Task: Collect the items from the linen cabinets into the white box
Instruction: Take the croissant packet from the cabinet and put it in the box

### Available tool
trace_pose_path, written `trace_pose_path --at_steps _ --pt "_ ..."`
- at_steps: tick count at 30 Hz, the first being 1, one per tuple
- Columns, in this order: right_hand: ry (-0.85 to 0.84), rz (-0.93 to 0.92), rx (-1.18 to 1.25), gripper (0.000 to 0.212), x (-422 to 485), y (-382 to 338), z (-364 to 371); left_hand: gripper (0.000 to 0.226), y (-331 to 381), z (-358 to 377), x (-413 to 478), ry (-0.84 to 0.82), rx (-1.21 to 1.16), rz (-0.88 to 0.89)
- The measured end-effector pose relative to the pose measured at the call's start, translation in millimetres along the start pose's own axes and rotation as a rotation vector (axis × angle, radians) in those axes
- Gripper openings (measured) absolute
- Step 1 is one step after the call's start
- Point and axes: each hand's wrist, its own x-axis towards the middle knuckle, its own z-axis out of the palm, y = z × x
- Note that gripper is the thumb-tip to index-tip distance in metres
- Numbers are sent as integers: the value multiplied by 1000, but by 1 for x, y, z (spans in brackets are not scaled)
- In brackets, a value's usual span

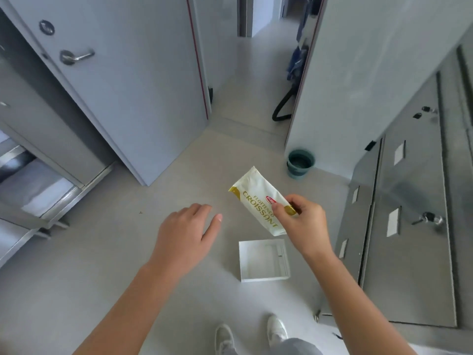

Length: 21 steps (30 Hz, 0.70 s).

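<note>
A white-and-gold packet (258,198), printed "Flattened Croissant", is held up over the floor (102,252) by the right hand (302,221). It is pinched at its near right edge between thumb and fingertips (277,210), and most of its length is left sticking out up and to the left, unsupported. The left hand (184,231) is carried alongside, open and flat, fingers loosely spread, nothing in it.

The box (263,260) is seen on the floor directly beneath the packet, open at the top, and it looks empty. Steel cabinets (399,226) are ranged on the right, more shelving at the left.

The packet is judged light: one edge-pinch is enough and no sag is shown. The film wrapper is likely slick and crinkly, and the pastry inside is probably brittle, so a squeeze across the middle is best avoided. The sealed edges are the safer hold. A short, gentle lowering into the box is called for.
</note>
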Motion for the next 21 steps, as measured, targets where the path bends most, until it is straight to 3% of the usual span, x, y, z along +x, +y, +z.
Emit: trace_pose_path --at_steps 6,11,14,21 --pt "-51 251 -56 10 -10 112 51 58 -18 108 -6 -219 -29 39" --pt "-64 409 -97 12 -5 269 111 67 -38 264 -10 -380 -40 48" --pt "-67 464 -116 14 0 367 151 58 -50 370 -17 -456 -74 25" --pt "-11 568 -68 24 -7 541 219 58 -70 564 -41 -512 -139 -55"
